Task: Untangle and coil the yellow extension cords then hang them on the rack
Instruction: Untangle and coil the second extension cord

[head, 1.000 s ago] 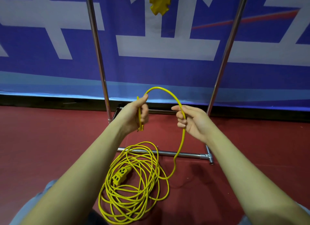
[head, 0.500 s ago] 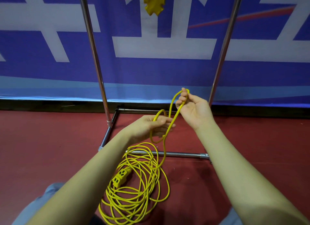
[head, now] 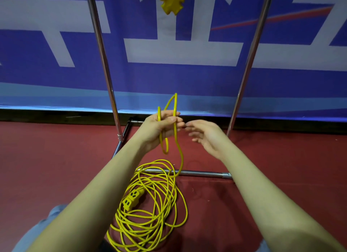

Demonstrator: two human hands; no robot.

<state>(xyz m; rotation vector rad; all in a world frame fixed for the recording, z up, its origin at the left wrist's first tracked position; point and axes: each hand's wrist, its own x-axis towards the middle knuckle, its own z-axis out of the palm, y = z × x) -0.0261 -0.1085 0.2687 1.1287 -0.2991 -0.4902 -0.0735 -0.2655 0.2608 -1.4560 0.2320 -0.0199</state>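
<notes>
Red carpeted floor (head: 56, 167) carries a loose heap of yellow extension cord (head: 150, 210) with its yellow socket block (head: 132, 199). Higher, left hand (head: 159, 127) grips two cord loops; right hand (head: 204, 135) hovers just beside, fingers relaxed, holding nothing. Beyond: chrome tubular rack (head: 101, 51), blue-and-white banner (head: 184, 51).

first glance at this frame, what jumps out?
The yellow cord, lying in a loose pile on the red floor in front of the rack. Above it, the left hand grips a couple of cord loops, while the right hand is beside it, open and empty.
</notes>
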